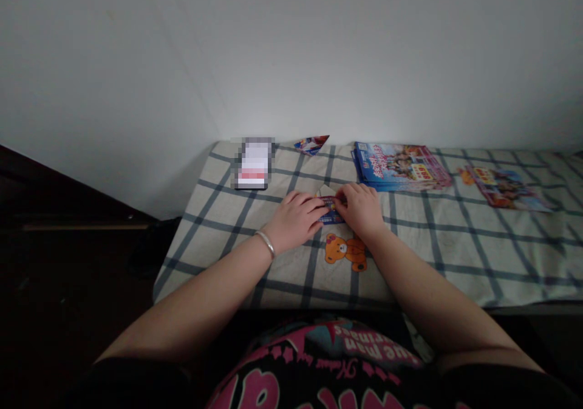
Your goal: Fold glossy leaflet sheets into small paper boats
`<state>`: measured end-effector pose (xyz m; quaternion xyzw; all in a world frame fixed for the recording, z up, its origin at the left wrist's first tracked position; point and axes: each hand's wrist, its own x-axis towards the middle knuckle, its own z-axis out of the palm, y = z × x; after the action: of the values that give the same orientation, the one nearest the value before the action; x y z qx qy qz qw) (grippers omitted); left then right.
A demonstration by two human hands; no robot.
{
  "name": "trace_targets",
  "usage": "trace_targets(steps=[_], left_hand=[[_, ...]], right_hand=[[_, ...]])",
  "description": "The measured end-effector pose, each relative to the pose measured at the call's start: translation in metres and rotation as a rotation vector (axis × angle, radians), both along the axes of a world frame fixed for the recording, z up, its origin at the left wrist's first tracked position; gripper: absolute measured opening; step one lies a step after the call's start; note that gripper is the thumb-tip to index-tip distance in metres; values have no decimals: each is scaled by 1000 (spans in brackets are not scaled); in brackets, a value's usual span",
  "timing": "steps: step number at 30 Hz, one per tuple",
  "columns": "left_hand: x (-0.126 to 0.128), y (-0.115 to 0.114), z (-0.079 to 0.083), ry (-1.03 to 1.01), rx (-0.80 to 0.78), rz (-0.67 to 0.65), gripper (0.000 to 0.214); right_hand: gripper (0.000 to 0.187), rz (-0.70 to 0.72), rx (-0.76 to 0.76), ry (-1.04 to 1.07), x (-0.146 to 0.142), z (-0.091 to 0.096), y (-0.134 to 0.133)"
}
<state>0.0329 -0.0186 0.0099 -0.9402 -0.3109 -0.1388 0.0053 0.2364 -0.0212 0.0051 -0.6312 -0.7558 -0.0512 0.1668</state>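
Note:
A small folded flyer [333, 217], dark blue and purple with a pale pointed flap at its far side, lies on the checked cloth between my hands. My left hand [295, 219] rests palm down, its fingers stretched out over the flyer's left part. At the right edge, my right hand [363, 210] has thumb and bent fingers closed on the paper. Parts of the flyer are hidden beneath the fingers. Further back, against the wall, lies a folded paper piece [311, 144] of pointed shape with similar colourful print.
The checked cloth [282, 281] covers the table, with a printed orange bear [345, 251] near me. A phone [255, 163] with a lit, blurred screen lies back left. A stack of flyers [401, 167] is behind my right hand; another flyer [509, 188] lies farther right. The wall [319, 56] borders the back.

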Motion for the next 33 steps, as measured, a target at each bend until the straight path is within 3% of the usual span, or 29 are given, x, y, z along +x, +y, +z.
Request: trace_targets(steps=[17,33], left_hand=[[-12,-2,4,-50,-9,67,27],[-25,-5,12,57,21,162,24]], right_hand=[[11,16,5,10,2,1,-2],[16,27,-11,23,6,0,-4]])
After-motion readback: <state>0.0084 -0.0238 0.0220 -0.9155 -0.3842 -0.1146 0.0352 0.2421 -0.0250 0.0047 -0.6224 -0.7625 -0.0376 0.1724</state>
